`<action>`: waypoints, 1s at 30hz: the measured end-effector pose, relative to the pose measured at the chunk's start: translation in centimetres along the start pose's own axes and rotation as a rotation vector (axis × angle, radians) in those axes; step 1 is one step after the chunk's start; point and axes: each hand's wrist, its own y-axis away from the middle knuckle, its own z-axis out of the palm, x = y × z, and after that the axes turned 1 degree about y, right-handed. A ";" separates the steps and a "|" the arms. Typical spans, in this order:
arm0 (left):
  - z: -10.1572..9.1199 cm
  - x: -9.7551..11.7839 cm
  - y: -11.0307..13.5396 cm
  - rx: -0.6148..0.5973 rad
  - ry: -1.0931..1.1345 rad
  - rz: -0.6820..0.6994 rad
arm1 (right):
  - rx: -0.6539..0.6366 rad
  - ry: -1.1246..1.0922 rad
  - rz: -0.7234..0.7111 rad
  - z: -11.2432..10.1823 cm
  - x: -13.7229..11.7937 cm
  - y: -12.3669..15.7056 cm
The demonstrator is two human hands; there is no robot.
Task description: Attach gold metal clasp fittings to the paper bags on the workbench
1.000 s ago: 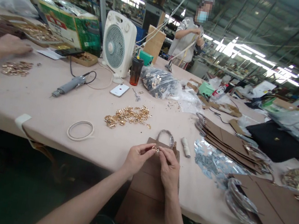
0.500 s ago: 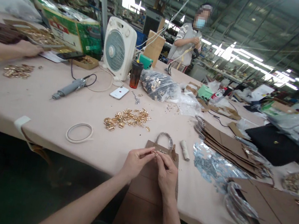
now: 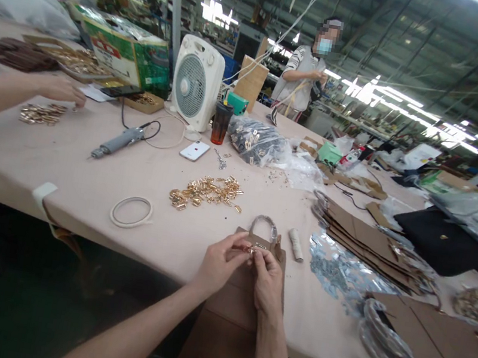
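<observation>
Over a brown handbag panel point(image 3: 218, 336) draped across the table edge, my left hand point(image 3: 221, 261) and my right hand point(image 3: 267, 277) meet fingertip to fingertip. Between them they pinch a small shiny gold metal fitting point(image 3: 250, 249), partly hidden by the fingers. The panel's handle point(image 3: 265, 225), wrapped in clear plastic, lies just beyond my fingers. Farther forward and to the left is a loose pile of gold metal fittings point(image 3: 207, 192). A short rolled pale piece point(image 3: 295, 245) sits right of the handle.
A roll of white tape point(image 3: 131, 211), a grey electric screwdriver point(image 3: 117, 143), a phone point(image 3: 194, 150), a dark cup point(image 3: 221, 123) and a box fan point(image 3: 197, 83) stand or lie left. Stacked brown panels point(image 3: 361, 235) and silvery plates point(image 3: 338, 267) are right. A co-worker's hand point(image 3: 63, 89) is at far left.
My hands stay together over the panel, the left fingers shifting slightly around the fitting. The co-worker's hand at the left has moved toward the small pile. The view has shifted slightly.
</observation>
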 end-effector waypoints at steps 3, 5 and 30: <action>0.1 0.1 0.2 -0.029 0.092 -0.021 | -0.033 -0.063 0.005 -0.1 0.1 -0.1; 0.2 0.2 0.2 -0.035 0.128 -0.031 | -0.040 -0.099 0.017 -0.1 0.4 -0.1; -0.7 0.1 -0.1 -0.023 -0.025 0.005 | 0.113 0.639 -0.546 1.5 -0.1 2.6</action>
